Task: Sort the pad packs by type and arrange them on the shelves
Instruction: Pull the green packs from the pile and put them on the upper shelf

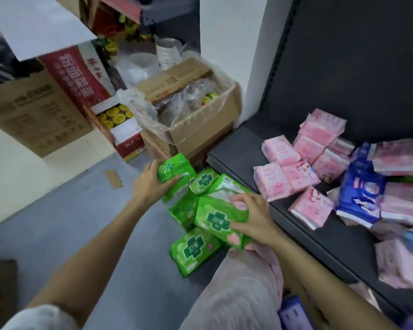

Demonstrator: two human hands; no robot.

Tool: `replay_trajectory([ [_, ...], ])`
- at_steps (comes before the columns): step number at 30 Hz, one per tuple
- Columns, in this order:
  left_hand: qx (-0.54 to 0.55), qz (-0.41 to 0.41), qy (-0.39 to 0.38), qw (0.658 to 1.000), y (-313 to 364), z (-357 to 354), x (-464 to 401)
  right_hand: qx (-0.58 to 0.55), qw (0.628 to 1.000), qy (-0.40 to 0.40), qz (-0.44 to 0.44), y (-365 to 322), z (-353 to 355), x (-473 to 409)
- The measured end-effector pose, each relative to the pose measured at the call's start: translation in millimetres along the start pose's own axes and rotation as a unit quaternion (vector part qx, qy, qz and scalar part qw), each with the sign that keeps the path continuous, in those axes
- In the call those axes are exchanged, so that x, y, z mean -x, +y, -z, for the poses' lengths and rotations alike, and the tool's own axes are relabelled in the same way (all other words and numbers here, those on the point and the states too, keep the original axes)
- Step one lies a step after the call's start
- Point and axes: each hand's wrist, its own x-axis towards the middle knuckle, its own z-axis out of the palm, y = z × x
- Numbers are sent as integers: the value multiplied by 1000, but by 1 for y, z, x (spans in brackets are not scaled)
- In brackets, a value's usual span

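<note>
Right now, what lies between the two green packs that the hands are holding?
In the head view, another green pack lies on the floor between the left hand's pack and the right hand's pack.

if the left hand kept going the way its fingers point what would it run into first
The left hand already grips a green pack, fingers pointing right. Straight on, the next thing is probably the green pack leaning beside it, then the shelf edge; depth is unclear.
</note>
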Motion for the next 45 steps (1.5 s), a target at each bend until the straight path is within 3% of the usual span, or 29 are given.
replay_trajectory([
  [4,44,-30,3,999,-19,-17,0,104,975,-113,160,1,-42,-8],
  [6,68,-40,6,997,-24,-29,-2,228,933,-148,236,6,-65,-23],
  [8,85,-50,4,995,-26,-39,-1,343,893,-190,220,12,-78,-33],
  [9,90,-58,1,994,-28,-45,0,359,892,-194,193,14,-82,-36],
  [13,93,-109,-6,990,-37,-67,6,347,906,-162,180,26,-94,-36],
  [16,88,-142,4,986,-36,-79,4,270,937,-128,181,26,-94,-44],
  [19,98,-167,4,981,-27,-93,-8,144,978,-5,149,19,-78,-60],
  [22,110,-133,-61,983,-21,-108,-26,130,982,68,123,11,-57,-82],
  [25,23,-99,-138,985,-27,-118,-37,176,978,12,110,14,-50,-99],
  [27,5,-117,-147,982,-32,-119,-43,206,974,-25,90,14,-52,-104],
  [29,30,-191,-120,974,-35,-114,-50,222,972,-44,66,15,-53,-110],
  [32,9,-344,-86,935,-39,-111,-59,225,972,-64,34,17,-54,-119],
  [33,1,-340,-107,934,-38,-113,-60,228,970,-78,26,18,-52,-121],
  [38,-118,-168,-231,951,-26,-123,-64,248,960,-131,14,20,-42,-127],
  [42,-177,-129,-272,937,-3,-99,-75,229,969,-73,52,12,-20,-125],
  [45,-149,-181,-252,939,26,-73,-74,245,966,-43,75,-4,10,-114],
])
